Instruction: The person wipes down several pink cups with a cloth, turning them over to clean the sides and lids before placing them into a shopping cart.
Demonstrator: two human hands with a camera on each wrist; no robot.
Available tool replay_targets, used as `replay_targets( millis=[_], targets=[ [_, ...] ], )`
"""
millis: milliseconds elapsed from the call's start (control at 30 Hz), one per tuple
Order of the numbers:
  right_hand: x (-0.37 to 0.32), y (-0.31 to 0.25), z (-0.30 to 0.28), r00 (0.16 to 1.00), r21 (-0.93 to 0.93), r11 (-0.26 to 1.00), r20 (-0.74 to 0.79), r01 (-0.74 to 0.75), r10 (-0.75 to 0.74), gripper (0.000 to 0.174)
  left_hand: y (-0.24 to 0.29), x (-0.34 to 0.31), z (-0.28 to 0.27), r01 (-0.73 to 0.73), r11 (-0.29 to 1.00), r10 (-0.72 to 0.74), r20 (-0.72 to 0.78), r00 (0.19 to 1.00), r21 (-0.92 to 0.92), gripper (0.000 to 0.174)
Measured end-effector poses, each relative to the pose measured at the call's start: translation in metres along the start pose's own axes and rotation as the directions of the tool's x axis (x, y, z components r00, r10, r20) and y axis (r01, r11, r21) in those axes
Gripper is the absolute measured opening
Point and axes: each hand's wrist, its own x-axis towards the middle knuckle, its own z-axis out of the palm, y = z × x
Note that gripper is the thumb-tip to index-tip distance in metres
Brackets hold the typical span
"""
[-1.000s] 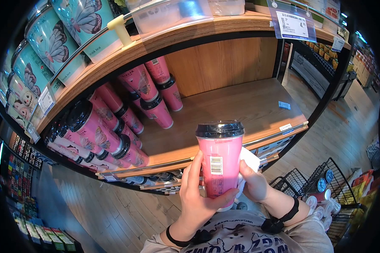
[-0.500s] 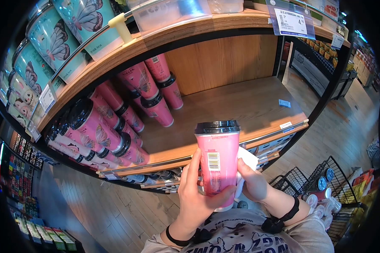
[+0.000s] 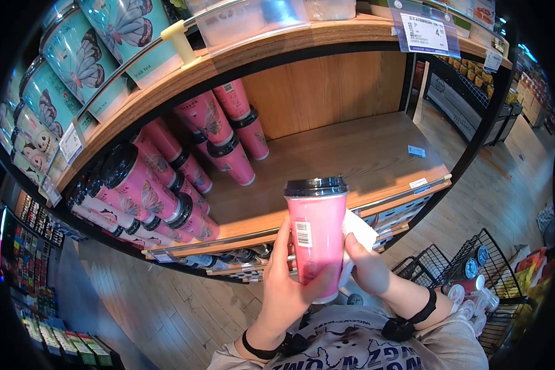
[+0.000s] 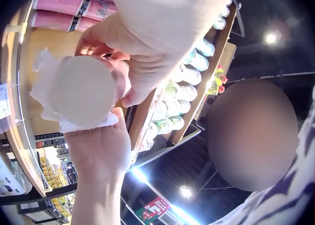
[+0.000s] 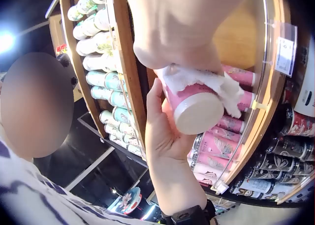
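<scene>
My left hand (image 3: pixel 285 280) grips a pink paper cup (image 3: pixel 319 231) with a black lid, held upright before my chest. Its fingers lie along the left side and the thumb crosses the lower front, below a barcode label. On the other side my right hand (image 3: pixel 369 268) holds a white tissue (image 3: pixel 359 231) against the cup wall, thumb in front. The left wrist view shows the cup's pale round base (image 4: pixel 84 91) with the tissue bunched beside it. In the right wrist view the tissue (image 5: pixel 197 81) wraps partly round the cup; the right fingers are mostly hidden.
Pink cups (image 3: pixel 142 191) stand stacked at the left of the wooden shelf (image 3: pixel 333 154). Turquoise cups (image 3: pixel 80 68) line the shelf above, with a price tag (image 3: pixel 427 34) hanging at its edge. At lower right a black wire basket (image 3: pixel 499 271) holds cups and jars.
The cup has turned, so its barcode has moved toward the left side and narrowed. Both hands keep nearly the same place, and the cup has shifted slightly left.
</scene>
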Motion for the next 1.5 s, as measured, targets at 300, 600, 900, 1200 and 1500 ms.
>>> replay_targets(
  millis=[300,600,900,1200,1500],
  targets=[
    [0.007,-0.003,0.003,0.723,-0.842,0.118,0.370,0.526,-0.583,0.060,-0.057,0.006,0.008,0.334,0.719,-0.202,0.276,0.940,-0.609,0.091],
    [0.026,0.023,-0.045,0.948,-0.372,0.885,-0.037,0.280,-0.315,0.066,-0.052,0.012,-0.026,0.360,0.575,-0.036,0.416,0.908,-0.735,0.090],
    [-0.011,-0.068,0.007,0.724,-0.776,-0.297,0.629,0.557,-0.284,0.052,-0.068,0.018,-0.024,-0.285,0.918,0.196,0.308,0.931,0.276,0.084],
    [0.021,-0.042,-0.018,0.908,-0.627,0.658,0.258,0.417,-0.330,0.050,-0.054,0.006,-0.016,-0.516,0.568,0.404,0.329,0.854,0.642,0.080],
    [0.020,-0.003,-0.059,0.960,0.090,0.996,-0.279,0.014,0.012,0.050,-0.071,0.004,-0.021,-0.201,0.976,0.197,0.051,0.979,0.082,0.092]
  ],
)
